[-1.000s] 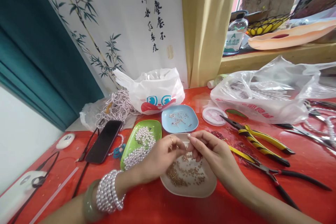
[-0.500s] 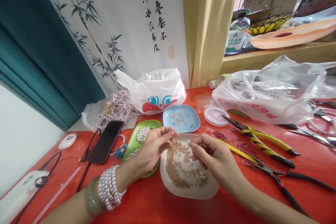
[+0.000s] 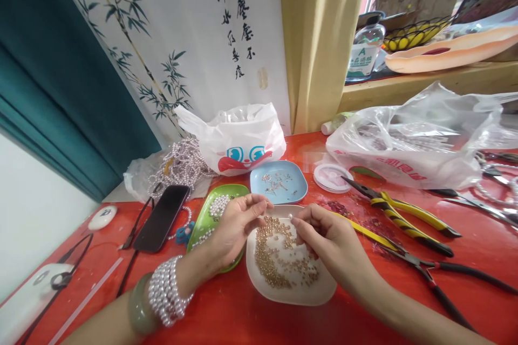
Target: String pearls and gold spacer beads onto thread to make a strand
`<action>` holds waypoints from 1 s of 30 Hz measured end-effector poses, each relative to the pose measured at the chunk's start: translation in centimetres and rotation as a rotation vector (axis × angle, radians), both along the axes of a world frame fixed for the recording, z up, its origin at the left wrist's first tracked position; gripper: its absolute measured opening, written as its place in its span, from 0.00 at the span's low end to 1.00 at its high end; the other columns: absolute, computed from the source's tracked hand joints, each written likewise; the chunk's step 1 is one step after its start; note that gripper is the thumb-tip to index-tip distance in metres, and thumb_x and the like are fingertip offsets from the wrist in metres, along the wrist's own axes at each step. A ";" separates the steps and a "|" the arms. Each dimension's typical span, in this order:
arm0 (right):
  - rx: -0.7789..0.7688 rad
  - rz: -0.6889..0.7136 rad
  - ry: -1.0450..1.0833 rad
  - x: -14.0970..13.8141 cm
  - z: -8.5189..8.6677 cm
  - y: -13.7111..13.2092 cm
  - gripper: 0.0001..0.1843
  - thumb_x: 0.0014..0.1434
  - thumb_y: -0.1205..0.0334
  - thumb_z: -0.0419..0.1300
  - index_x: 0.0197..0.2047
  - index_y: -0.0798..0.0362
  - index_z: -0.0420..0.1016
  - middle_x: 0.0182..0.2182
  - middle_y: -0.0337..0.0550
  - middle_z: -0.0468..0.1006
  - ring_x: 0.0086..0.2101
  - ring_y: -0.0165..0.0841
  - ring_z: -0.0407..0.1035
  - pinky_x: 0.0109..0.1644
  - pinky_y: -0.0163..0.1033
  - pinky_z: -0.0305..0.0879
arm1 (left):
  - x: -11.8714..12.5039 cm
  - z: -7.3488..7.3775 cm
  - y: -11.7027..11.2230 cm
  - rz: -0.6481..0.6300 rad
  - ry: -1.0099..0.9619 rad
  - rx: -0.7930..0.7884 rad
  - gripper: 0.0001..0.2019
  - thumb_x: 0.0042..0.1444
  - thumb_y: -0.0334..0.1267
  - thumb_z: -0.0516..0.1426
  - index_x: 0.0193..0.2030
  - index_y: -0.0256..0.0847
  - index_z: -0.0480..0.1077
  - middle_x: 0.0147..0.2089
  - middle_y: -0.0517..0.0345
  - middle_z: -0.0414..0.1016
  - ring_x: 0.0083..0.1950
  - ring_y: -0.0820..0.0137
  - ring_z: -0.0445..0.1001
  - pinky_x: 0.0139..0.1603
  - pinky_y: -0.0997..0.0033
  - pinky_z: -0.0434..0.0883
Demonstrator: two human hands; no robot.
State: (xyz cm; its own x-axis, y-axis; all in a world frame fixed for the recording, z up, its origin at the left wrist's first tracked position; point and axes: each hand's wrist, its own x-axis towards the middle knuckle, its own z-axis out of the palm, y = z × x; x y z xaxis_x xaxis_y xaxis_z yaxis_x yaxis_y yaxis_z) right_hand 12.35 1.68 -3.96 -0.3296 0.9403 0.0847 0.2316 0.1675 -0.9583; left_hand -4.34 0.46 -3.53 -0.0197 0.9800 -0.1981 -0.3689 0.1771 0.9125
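Observation:
Above the cream tray (image 3: 259, 294) of gold beads (image 3: 269, 261), both my hands are raised with fingers pinched. My left hand (image 3: 238, 226) presses thumb and forefinger together; anything between them is too fine to make out. On that wrist are several strands of pearl beads (image 3: 168, 291) and a green bangle (image 3: 142, 304). A small white pearl bead (image 3: 290, 216) shows at the fingertips of my right hand (image 3: 326, 237), which is closed in a pinch. Partly behind my left hand lies a green tray (image 3: 230, 190) with white pearl beads (image 3: 218, 206).
A blue tray (image 3: 297, 194) of small metal pieces stands behind the cream one. On the right lie yellow-black pliers (image 3: 399, 218), black-handled pliers (image 3: 421, 264) and a plastic bag (image 3: 404, 145). A phone (image 3: 162, 219), cables and a bead heap (image 3: 182, 164) are left.
The pearl bead sits slightly farther from my right fingertips. Both hands stay nearly in place, and the whole view has shifted very slightly.

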 end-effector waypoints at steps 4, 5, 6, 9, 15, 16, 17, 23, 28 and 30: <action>-0.001 -0.006 -0.009 0.0 -0.1 0.1 0.11 0.53 0.59 0.50 0.22 0.54 0.63 0.16 0.35 0.64 0.16 0.24 0.58 0.18 0.30 0.56 | 0.1 0.1 0.0 0.003 0.003 -0.001 0.04 0.47 0.30 0.60 0.30 0.32 0.70 0.30 0.60 0.69 0.24 0.85 0.63 0.26 0.87 0.62; -0.003 -0.006 -0.007 0.0 -0.1 0.1 0.11 0.53 0.59 0.50 0.22 0.54 0.63 0.16 0.35 0.64 0.16 0.24 0.59 0.19 0.30 0.56 | 0.1 0.2 0.0 0.005 0.006 0.000 0.04 0.47 0.30 0.60 0.30 0.32 0.70 0.30 0.60 0.70 0.24 0.85 0.63 0.26 0.87 0.62; -0.005 -0.010 -0.005 0.0 -0.1 0.1 0.10 0.53 0.60 0.50 0.22 0.54 0.62 0.16 0.35 0.65 0.17 0.24 0.59 0.19 0.30 0.56 | 0.2 0.2 0.0 0.006 0.010 0.000 0.04 0.47 0.30 0.60 0.30 0.32 0.70 0.30 0.60 0.70 0.24 0.85 0.63 0.26 0.87 0.62; -0.014 -0.014 0.000 0.0 -0.1 0.0 0.11 0.53 0.60 0.50 0.22 0.54 0.62 0.17 0.35 0.65 0.16 0.24 0.58 0.18 0.29 0.56 | 0.2 0.2 0.0 0.004 0.012 0.001 0.03 0.47 0.30 0.60 0.30 0.33 0.70 0.31 0.60 0.70 0.23 0.85 0.63 0.26 0.88 0.63; -0.016 -0.003 -0.005 -0.1 0.0 -0.1 0.11 0.53 0.61 0.50 0.21 0.54 0.61 0.16 0.34 0.64 0.16 0.23 0.56 0.18 0.29 0.54 | 0.1 0.0 0.0 0.009 0.013 -0.004 0.04 0.47 0.30 0.60 0.30 0.33 0.70 0.32 0.60 0.70 0.23 0.85 0.63 0.27 0.88 0.62; -0.018 -0.003 -0.007 -0.1 0.0 -0.1 0.11 0.53 0.61 0.50 0.21 0.54 0.61 0.16 0.34 0.64 0.16 0.23 0.56 0.18 0.29 0.54 | 0.1 0.0 0.0 0.010 0.014 -0.005 0.04 0.47 0.30 0.60 0.30 0.33 0.70 0.31 0.60 0.70 0.23 0.86 0.63 0.27 0.87 0.62; -0.021 -0.003 -0.009 -0.1 0.0 -0.1 0.11 0.53 0.61 0.50 0.21 0.54 0.61 0.16 0.35 0.65 0.16 0.23 0.56 0.18 0.29 0.54 | 0.1 0.0 0.0 0.011 0.013 -0.006 0.04 0.47 0.30 0.60 0.30 0.33 0.70 0.31 0.60 0.70 0.23 0.86 0.63 0.27 0.87 0.62; -0.018 -0.006 0.002 0.0 0.1 0.0 0.11 0.53 0.60 0.50 0.21 0.54 0.61 0.16 0.34 0.64 0.16 0.23 0.57 0.18 0.29 0.55 | 0.2 0.0 0.0 0.018 0.002 -0.005 0.04 0.45 0.31 0.61 0.29 0.34 0.70 0.31 0.60 0.71 0.24 0.85 0.64 0.27 0.86 0.62; -0.009 -0.003 0.003 -0.2 -0.1 0.1 0.11 0.53 0.61 0.51 0.21 0.54 0.62 0.16 0.34 0.64 0.16 0.23 0.56 0.17 0.28 0.54 | 0.2 0.0 0.0 0.026 0.013 -0.007 0.05 0.44 0.31 0.62 0.29 0.34 0.71 0.31 0.60 0.71 0.25 0.84 0.64 0.27 0.85 0.61; -0.007 0.001 0.000 -0.2 -0.2 0.1 0.11 0.53 0.61 0.51 0.21 0.54 0.62 0.16 0.34 0.64 0.16 0.23 0.57 0.17 0.28 0.54 | 0.2 0.0 0.0 0.015 0.017 -0.001 0.05 0.44 0.31 0.62 0.29 0.34 0.71 0.30 0.60 0.71 0.24 0.84 0.63 0.27 0.84 0.61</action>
